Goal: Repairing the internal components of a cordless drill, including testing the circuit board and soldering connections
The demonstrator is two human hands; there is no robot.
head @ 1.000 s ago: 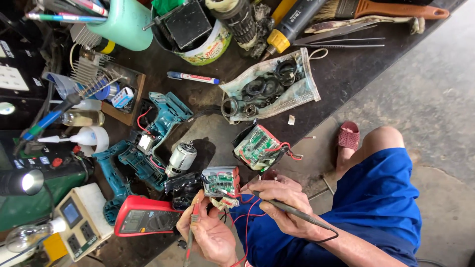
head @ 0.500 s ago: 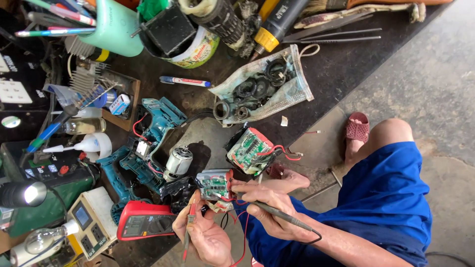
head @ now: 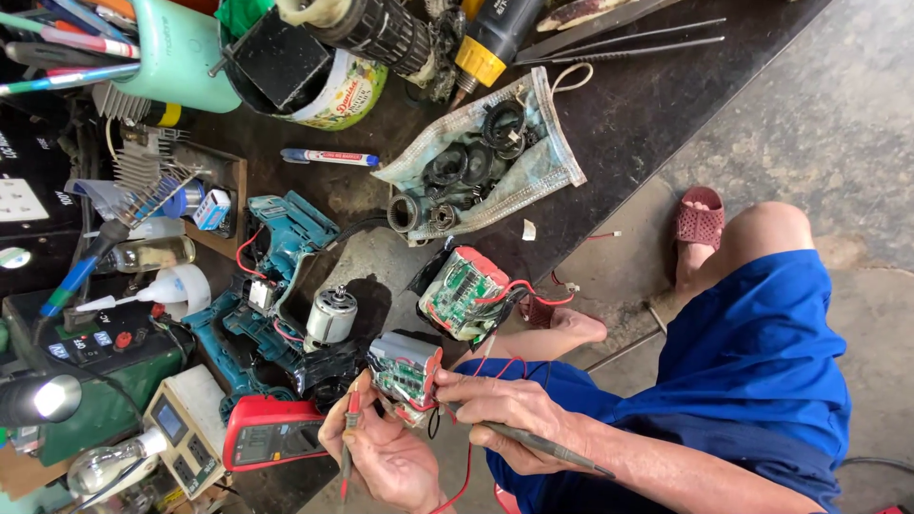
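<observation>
both hands have drawn closer, left hand (head: 386,457) clamped on the red probe (head: 350,428), right hand (head: 505,414) pinching the black probe (head: 533,440) steady against the battery board (head: 407,373).

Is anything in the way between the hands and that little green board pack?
Nothing visible. The right hand already touches the small battery board pack with its fingertips, a black probe lying across it. The left hand is right beneath the pack, holding a red probe against it.
</observation>
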